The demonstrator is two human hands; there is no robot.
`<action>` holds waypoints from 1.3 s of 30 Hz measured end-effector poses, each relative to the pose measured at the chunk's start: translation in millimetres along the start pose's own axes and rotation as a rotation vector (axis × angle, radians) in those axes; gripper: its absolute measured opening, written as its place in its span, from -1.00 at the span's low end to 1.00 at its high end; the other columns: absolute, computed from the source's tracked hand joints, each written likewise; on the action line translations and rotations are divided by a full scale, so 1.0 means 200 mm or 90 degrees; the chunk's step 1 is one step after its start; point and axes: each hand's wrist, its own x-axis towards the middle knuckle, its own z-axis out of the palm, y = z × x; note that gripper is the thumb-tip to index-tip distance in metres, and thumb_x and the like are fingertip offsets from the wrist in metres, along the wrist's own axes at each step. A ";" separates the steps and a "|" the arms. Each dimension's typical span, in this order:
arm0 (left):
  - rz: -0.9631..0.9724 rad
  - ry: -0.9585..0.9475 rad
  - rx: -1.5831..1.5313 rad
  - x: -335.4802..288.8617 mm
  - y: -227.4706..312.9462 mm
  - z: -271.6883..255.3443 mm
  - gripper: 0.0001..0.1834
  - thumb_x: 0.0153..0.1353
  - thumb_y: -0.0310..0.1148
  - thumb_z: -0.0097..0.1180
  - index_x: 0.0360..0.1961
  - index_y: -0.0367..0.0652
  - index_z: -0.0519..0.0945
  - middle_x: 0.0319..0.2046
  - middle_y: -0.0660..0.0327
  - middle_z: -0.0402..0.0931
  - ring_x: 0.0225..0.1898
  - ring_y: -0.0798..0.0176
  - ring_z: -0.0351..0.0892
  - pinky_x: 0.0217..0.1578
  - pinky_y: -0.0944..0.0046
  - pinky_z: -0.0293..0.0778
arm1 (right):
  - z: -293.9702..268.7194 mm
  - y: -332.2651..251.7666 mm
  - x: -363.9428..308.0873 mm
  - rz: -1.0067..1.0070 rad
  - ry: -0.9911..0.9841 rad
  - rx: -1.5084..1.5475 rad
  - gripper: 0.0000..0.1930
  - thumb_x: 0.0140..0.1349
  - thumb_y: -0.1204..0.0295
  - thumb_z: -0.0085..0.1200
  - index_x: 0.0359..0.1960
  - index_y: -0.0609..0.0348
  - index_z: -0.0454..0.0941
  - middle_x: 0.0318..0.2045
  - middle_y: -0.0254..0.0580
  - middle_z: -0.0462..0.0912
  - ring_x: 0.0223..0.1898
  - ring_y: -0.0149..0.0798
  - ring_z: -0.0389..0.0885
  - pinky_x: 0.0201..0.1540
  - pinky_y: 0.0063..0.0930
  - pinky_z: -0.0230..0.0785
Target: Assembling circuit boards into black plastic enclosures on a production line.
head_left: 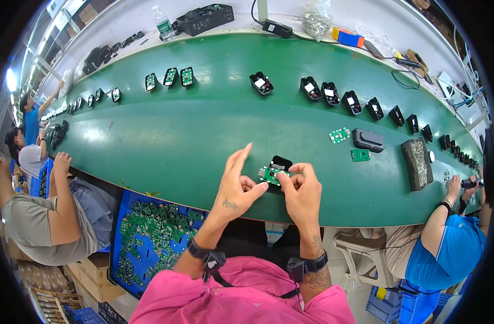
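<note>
Green circuit board (pixel 269 174) pinched in right hand (pixel 301 191) fingers, touching black housing (pixel 281 161); left hand (pixel 237 186) open, thumb steadying. Not yet seated, seemingly.

Small green circuit board (pixel 269 174), rectangular, studded with tiny pale components, held roughly flat just above the green tabletop (pixel 204 119), near its front edge. Black plastic housing shell (pixel 281 161) sits directly behind it, touching or just beside; open side not clear. Board's long axis runs left to right.
</note>
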 end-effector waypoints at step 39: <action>0.191 0.070 0.129 -0.08 0.18 0.15 -0.36 0.20 -0.65 0.13 0.35 -0.24 0.39 0.10 0.05 0.53 -0.23 0.40 0.58 -0.25 0.39 0.57 | -0.08 -0.19 -0.13 -0.368 0.028 -0.213 -0.95 0.28 0.60 0.11 -0.26 0.25 0.51 -0.39 -0.07 0.54 -0.41 0.01 0.57 -0.36 -0.17 0.42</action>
